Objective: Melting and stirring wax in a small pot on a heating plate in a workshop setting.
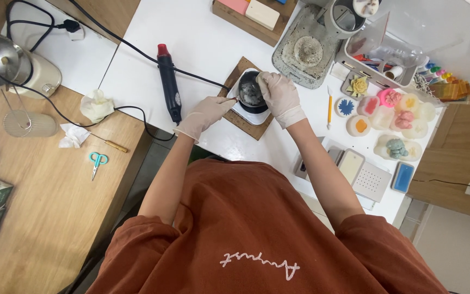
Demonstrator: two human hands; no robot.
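While both gloved hands work over one small pot, the findings stand as follows.

Left hand: the left hand (206, 113), in a pale glove, is closed on a thin stick-like tool (235, 99) whose tip reaches the pot's rim; the tool is too small to identify further.
Right hand: the right hand (280, 96), also gloved, is curled over the far right edge of the pot, gripping its rim.
Pot: the small dark metal pot (250, 90) holds a greyish, glossy mass and sits on a white square base (246, 114).
Base support: the white base rests on a brown wooden board (239, 68) set cornerwise on the white worktop (202, 32), directly ahead of the person.
Heat gun: a black heat gun (168, 81) with a red tip lies on the worktop just left of the board, its cable running off to the upper left.
Moulded pieces: pale moulds with coloured flower shapes (393, 111) are grouped to the right, well apart from the pot.
Yellow tool: a slim yellow tool (329, 108) lies between the right hand and the moulds.
Side table: a wooden side table (39, 190) at left carries small teal-handled scissors (98, 161) and crumpled tissue (97, 105).
Clothing: the person wears a rust-coloured shirt (257, 228).
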